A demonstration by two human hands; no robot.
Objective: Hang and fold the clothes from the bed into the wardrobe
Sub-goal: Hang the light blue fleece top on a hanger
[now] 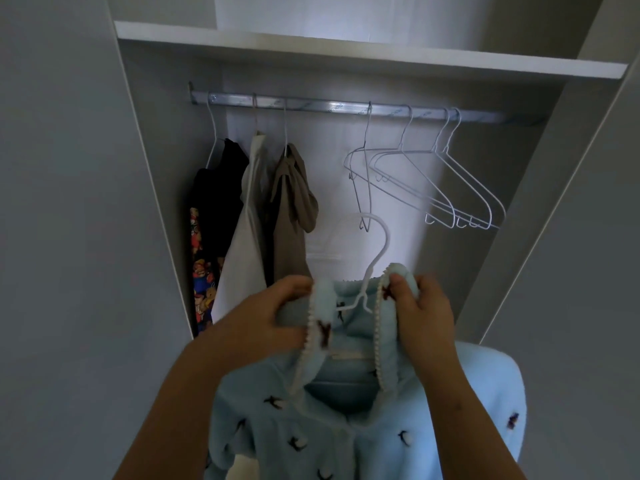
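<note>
Well, from my head view I have the light-blue fleece top (pixel 346 427) on a white wire hanger (pixel 377 251), held below the wardrobe rail (pixel 346 107) and not yet hooked on. My left hand (pixel 277 313) grips one side of its collar and my right hand (pixel 426 313) pinches the other, fingers curled on the fabric. Three garments (pixel 249 209) hang at the rail's left, with empty hangers (pixel 433 181) to their right. I judge the hanging partly done – the bed is out of sight, the top's hem is cut off, and the hanger's arms are buried in fleece
</note>
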